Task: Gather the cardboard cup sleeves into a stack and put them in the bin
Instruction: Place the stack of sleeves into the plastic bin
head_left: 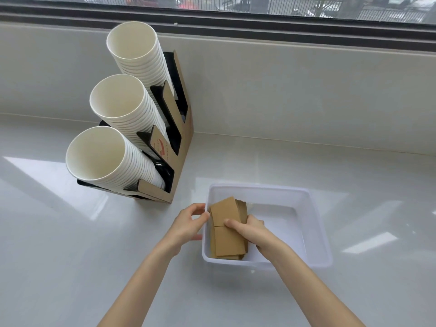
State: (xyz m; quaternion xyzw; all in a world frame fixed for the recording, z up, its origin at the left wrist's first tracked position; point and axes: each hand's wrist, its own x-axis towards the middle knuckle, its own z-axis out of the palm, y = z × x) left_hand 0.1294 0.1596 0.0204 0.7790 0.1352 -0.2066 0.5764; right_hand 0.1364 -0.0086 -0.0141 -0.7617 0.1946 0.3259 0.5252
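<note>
Head view, steeply down, close over countertop (70, 256)

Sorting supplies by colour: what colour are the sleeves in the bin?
Plain kraft brown sleeves, shown in the head view.

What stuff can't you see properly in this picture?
- How many sleeves: the stack of sleeves shows mostly its top one, the rest only edge-on.
- The right hand: its fingers go behind the stack.
- The bin: the stack covers its floor on the left side.
- The cup holder: the red print is too small to read.
- Outside the window: cut off by the top edge.
</note>
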